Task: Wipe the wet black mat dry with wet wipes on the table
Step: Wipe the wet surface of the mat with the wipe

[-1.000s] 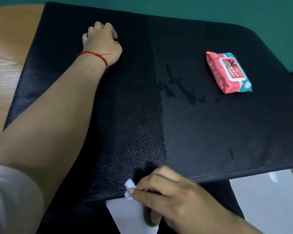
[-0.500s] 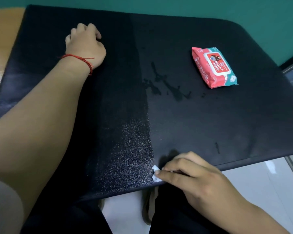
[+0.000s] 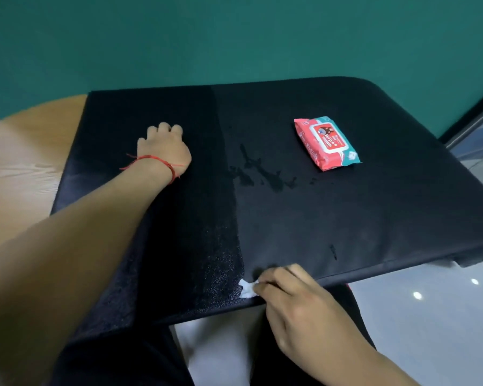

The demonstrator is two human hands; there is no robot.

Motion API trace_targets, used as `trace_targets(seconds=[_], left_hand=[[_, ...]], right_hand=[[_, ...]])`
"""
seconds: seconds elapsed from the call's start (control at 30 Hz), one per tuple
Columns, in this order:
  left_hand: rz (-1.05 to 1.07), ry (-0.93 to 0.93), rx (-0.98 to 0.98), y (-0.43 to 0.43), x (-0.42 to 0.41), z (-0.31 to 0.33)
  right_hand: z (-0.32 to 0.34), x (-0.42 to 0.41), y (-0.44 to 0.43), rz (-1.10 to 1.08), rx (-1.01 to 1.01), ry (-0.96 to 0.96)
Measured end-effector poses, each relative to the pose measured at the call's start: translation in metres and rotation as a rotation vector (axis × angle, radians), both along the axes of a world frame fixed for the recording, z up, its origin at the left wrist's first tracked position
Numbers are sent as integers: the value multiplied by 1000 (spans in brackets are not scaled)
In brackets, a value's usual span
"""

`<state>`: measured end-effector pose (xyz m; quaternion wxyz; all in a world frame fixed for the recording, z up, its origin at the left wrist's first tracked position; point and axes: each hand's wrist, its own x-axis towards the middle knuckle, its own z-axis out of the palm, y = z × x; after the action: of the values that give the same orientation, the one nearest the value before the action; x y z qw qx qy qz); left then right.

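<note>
A black mat (image 3: 346, 218) covers most of the table. Dark water patches (image 3: 262, 174) glisten near its middle, and a small wet streak (image 3: 333, 251) lies closer to the near edge. My right hand (image 3: 299, 310) pinches a small crumpled white wipe (image 3: 247, 288) against the mat's near edge. My left hand (image 3: 162, 149), with a red string at the wrist, rests on the mat's left half with curled fingers and holds nothing. A red pack of wet wipes (image 3: 326, 142) lies flat on the far right of the mat.
The wooden tabletop (image 3: 25, 168) shows to the left of the mat. A teal wall (image 3: 234, 37) stands behind. Pale glossy floor (image 3: 430, 316) lies beyond the mat's near right edge, and my dark-clad legs are under it.
My right hand with the wipe has slid rightward along the near edge of the mat. The camera has tilted up, showing more wall. My left hand has stayed in place.
</note>
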<state>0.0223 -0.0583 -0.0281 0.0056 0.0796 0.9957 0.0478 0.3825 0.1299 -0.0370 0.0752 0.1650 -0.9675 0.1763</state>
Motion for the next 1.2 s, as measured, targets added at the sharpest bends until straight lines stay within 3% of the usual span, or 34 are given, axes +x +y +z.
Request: trace_targets(seconds=[0.17,0.37,0.83,0.97,1.2], left_hand=[[23,9,189,9,41,-26],[45,152,201,15,47,-37],[51,186,183,15,50,-39],[50,180,191,15,50,-40],[54,157,196,16,51,-38]], right_hand=[[-5,-7,4,-45,-36,-3],[-13,-21,7,-45,-151,38],[-26,-74,6,-96,-185,98],[-24,-80,4,-147,-80,98],[-9,-21,-35,-179,198,-31]])
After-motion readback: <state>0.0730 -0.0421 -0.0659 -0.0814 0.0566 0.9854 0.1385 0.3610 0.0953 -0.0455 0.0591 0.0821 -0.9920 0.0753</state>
